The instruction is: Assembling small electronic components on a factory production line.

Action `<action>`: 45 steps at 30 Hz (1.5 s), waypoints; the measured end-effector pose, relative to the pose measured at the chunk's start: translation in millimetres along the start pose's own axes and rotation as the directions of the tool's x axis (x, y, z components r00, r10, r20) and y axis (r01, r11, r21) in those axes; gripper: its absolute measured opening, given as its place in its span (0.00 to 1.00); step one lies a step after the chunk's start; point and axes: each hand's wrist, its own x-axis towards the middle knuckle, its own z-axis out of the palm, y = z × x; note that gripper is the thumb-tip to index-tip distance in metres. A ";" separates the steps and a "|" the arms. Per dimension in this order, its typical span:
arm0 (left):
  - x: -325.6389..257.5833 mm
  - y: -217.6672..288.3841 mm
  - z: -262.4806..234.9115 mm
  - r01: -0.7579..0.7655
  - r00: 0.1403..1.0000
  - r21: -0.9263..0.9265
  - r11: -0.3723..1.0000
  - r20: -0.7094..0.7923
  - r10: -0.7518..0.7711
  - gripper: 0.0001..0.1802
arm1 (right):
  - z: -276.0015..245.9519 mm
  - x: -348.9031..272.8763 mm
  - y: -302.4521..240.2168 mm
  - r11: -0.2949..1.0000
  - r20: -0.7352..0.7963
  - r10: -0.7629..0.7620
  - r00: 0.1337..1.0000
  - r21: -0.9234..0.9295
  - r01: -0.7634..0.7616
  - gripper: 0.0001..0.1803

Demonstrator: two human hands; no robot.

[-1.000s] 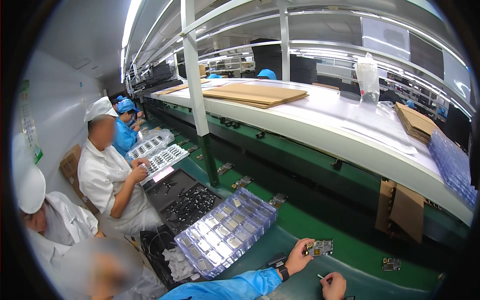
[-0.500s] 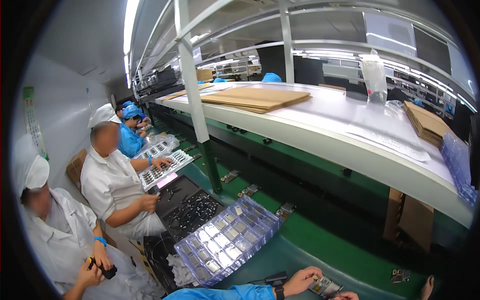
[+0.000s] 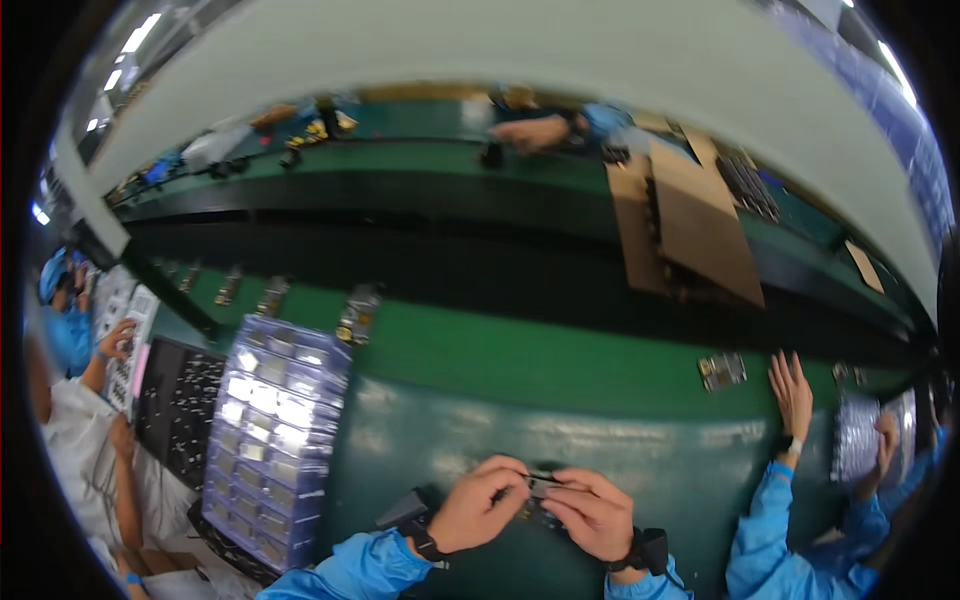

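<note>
Above the green work surface, my left hand (image 3: 482, 506) and my right hand (image 3: 594, 514) meet over a small circuit board (image 3: 538, 490). The fingertips of both pinch it from either side, and much of the board is hidden by them. A grey flat piece shows on its upper side between the thumbs. Left of my hands stands a clear bluish plastic tray (image 3: 322, 420), its compartments holding several flat silvery pieces (image 3: 262, 398). A dark block-shaped object (image 3: 402, 508) lies beside my left wrist.
On the green belt (image 3: 520, 350) lie a circuit board (image 3: 358, 314) behind the tray and another board (image 3: 724, 371) at right. A co-worker's hand (image 3: 792, 400) reaches onto the belt. Further left is a black tray (image 3: 180, 400) of small parts. Cardboard (image 3: 705, 225) stands beyond the belt.
My view has swung down and to the right, so both hands now sit near the lower middle. They hold the circuit board in both frames. The right co-worker's hand shows more fully.
</note>
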 end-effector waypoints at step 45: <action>-13.1 -2.7 4.7 0.584 0.812 -0.381 0.717 0.295 -0.505 0.16 | 3.9 -19.0 23.1 0.926 0.159 -0.160 0.974 -0.319 0.204 0.17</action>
